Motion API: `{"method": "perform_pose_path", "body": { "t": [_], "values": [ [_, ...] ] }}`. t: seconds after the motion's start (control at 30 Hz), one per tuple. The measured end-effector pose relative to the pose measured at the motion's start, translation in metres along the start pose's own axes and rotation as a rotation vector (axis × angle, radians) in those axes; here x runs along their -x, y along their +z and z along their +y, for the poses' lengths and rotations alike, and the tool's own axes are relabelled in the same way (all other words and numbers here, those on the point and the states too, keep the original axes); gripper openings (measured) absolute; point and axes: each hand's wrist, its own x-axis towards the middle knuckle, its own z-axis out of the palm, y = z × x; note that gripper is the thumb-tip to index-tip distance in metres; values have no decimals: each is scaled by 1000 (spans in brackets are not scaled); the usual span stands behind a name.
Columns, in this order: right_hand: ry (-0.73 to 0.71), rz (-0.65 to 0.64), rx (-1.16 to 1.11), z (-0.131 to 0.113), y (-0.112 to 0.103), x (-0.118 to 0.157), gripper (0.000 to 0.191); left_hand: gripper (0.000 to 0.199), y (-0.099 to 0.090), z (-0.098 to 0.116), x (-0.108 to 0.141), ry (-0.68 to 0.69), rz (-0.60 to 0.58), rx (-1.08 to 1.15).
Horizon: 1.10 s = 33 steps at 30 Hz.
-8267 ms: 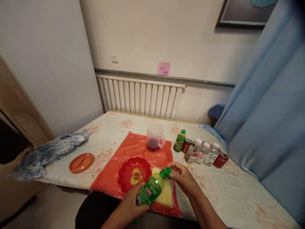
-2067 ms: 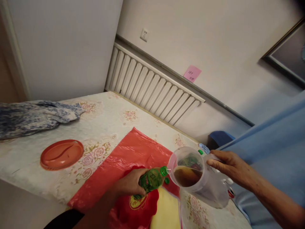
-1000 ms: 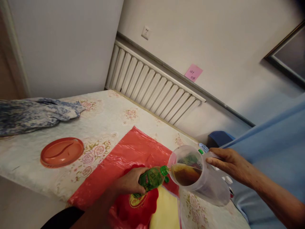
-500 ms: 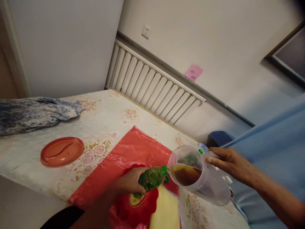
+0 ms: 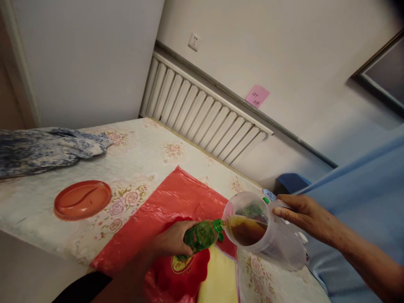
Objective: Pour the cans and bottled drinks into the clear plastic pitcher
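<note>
My left hand (image 5: 173, 240) is wrapped around a green plastic bottle (image 5: 205, 234) with a printed label. The bottle's open green neck meets the rim of a clear plastic pitcher (image 5: 284, 248), which holds brown liquid (image 5: 248, 229). My right hand (image 5: 303, 212) grips the pitcher's handle from the right. The pitcher leans with its mouth toward the bottle; I cannot tell which way liquid flows. Beneath the bottle lies a red scalloped dish (image 5: 189, 277) with a gold pattern, partly hidden by my left hand. A yellow cloth (image 5: 218, 277) is beside it.
A red plastic sheet (image 5: 176, 198) covers part of the flowered tablecloth (image 5: 151, 147). Farther left are an orange-red oval tray (image 5: 82, 200) and a bunched blue-white cloth (image 5: 47, 149). A radiator (image 5: 202, 109) stands behind the table, and a blue curtain (image 5: 372, 202) hangs at the right.
Almost nothing differs. Both hands keep their grips, and the bottle neck stays at the pitcher's rim. The view has shifted very slightly.
</note>
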Motion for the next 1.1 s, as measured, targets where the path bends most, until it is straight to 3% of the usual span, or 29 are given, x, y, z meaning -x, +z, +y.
{"method": "perform_pose_path", "body": {
  "t": [1.1],
  "values": [
    [0, 1, 30, 0, -1, 0, 55, 70, -1, 1, 0, 44, 20, 55]
  ]
}}
